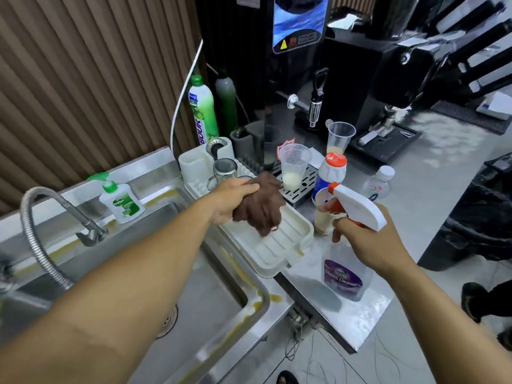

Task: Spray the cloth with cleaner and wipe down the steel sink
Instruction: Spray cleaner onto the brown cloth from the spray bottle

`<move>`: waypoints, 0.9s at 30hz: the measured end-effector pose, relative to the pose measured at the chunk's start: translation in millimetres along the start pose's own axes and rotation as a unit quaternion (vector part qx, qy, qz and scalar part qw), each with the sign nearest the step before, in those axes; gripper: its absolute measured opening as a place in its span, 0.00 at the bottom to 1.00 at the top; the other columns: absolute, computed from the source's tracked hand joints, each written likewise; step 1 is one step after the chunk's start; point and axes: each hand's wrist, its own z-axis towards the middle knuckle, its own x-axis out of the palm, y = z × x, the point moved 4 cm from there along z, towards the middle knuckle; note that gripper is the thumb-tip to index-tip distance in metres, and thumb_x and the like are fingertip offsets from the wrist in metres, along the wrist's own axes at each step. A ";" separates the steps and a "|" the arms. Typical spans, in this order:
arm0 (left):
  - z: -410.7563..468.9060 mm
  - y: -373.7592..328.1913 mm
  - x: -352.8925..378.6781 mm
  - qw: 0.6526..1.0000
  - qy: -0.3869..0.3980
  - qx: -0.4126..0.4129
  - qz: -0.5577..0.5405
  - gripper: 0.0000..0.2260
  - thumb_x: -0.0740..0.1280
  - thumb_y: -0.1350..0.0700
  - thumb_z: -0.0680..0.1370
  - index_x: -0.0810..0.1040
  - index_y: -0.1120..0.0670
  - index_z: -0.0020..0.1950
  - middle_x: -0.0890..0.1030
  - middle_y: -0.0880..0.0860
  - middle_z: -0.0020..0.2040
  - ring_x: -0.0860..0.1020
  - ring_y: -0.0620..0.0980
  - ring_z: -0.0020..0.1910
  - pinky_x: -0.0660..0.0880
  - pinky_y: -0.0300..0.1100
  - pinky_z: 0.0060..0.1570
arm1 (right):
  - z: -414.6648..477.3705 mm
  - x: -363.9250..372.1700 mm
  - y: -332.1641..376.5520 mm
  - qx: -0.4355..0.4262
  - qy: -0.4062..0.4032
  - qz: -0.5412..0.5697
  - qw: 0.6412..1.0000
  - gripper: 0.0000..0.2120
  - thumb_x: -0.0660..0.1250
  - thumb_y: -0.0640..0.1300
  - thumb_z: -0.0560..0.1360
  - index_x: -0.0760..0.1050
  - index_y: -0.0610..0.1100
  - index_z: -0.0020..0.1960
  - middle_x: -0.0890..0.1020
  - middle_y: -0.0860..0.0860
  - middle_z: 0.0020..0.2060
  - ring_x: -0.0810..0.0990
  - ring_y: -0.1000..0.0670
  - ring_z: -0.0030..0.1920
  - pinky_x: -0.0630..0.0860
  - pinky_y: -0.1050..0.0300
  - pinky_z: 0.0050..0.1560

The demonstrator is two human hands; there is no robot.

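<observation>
On the steel surface (360, 314) right of the stained steel sink (210, 295), the left hand (230, 200) is clenched around a bunched brown cloth (260, 206) above the white ribbed drain tray (277, 250). The right hand (368, 242) grips the clear glass-cleaner spray bottle (346, 273), its white nozzle pointing left toward the cloth. Because the cloth is a small wad, mist could overshoot onto the 2 open plastic cups (295, 164) just behind.

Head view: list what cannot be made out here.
- Spray bottle: neck and trigger finger hidden by the right hand; whether it is spraying cannot be told.
- Brown cloth: upper part bunched inside the left hand; wet or dry unclear.
- Steel sink: drain mostly hidden by the left forearm; near end cut off by the bottom edge.
- Faucet: spout end blurred at the left edge.
</observation>
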 end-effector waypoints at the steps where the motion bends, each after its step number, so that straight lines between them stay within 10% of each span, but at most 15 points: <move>1: -8.3 -6.7 -6.9 1.000 -0.004 0.001 -0.026 0.11 0.64 0.57 0.83 0.80 0.56 0.64 0.85 0.60 0.56 0.82 0.56 0.50 0.77 0.50 0.48 | -2.0 7.3 7.7 -0.009 0.009 0.003 1.000 0.11 0.67 0.31 0.71 0.80 0.43 0.49 0.85 0.51 0.39 0.81 0.47 0.36 0.78 0.61 0.35; 11: -76.1 -60.3 -68.1 0.990 0.072 0.006 -0.124 0.17 0.57 0.57 0.86 0.71 0.52 0.74 0.79 0.60 0.66 0.80 0.59 0.60 0.82 0.54 0.49 | -12.7 96.7 56.8 -0.074 0.121 -0.043 0.989 0.07 0.67 0.36 0.69 0.79 0.47 0.42 0.82 0.52 0.36 0.76 0.53 0.32 0.76 0.53 0.38; 15: -102.8 -76.3 -83.4 0.986 0.100 0.006 -0.134 0.13 0.56 0.56 0.85 0.76 0.50 0.67 0.83 0.57 0.58 0.85 0.54 0.47 0.82 0.52 0.44 | -14.1 112.7 71.0 -0.083 0.125 -0.029 0.988 0.10 0.68 0.37 0.70 0.78 0.53 0.38 0.79 0.55 0.31 0.75 0.54 0.32 0.74 0.55 0.37; 22: -123.0 -87.5 -98.7 0.986 0.115 0.015 -0.119 0.15 0.58 0.55 0.84 0.75 0.49 0.68 0.77 0.60 0.65 0.76 0.60 0.62 0.65 0.68 0.67 | -10.1 109.8 91.3 -0.113 0.097 -0.015 0.989 0.18 0.67 0.34 0.71 0.79 0.58 0.37 0.76 0.55 0.28 0.71 0.52 0.30 0.71 0.54 0.34; 27: -130.9 -95.5 -99.7 0.986 0.098 0.013 -0.132 0.14 0.55 0.54 0.84 0.77 0.53 0.63 0.85 0.57 0.53 0.84 0.56 0.49 0.81 0.53 0.47 | -6.3 99.2 95.4 -0.113 0.075 0.002 0.991 0.09 0.67 0.41 0.69 0.81 0.51 0.46 0.81 0.51 0.35 0.75 0.43 0.33 0.75 0.42 0.36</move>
